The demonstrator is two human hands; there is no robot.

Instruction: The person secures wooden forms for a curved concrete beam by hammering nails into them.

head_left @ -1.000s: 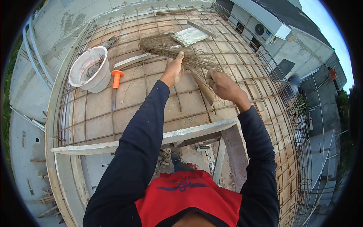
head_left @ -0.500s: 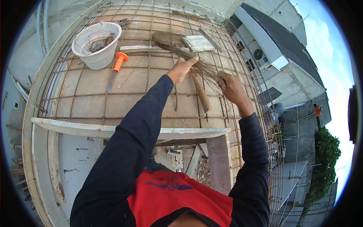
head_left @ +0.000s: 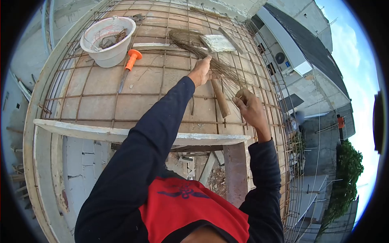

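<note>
A long bundle of thin binding wire [head_left: 227, 69] lies bent over the rebar grid, its loose ends fanning toward the right. My left hand [head_left: 201, 72] is closed round the middle of the bundle. Close to the fanned ends, my right hand [head_left: 252, 107] is pinched, with thin wire at its fingertips; how many strands it grips is too fine to tell. Below the bundle, between my hands, a round wooden handle [head_left: 220, 99] rests on the grid, its upper end hidden by the left hand and wire.
A rebar grid [head_left: 162, 81] covers the boards. At left stand a white bucket [head_left: 107, 58] with wire scraps inside and an orange-handled chisel [head_left: 131, 62]. A pale block [head_left: 219, 43] lies beyond the wire. A board edge [head_left: 194, 139] borders an opening below me.
My right hand has drawn slightly down and toward me, away from the fanned wire ends. The left hand keeps its grip on the bundle. The view has shifted a little.
</note>
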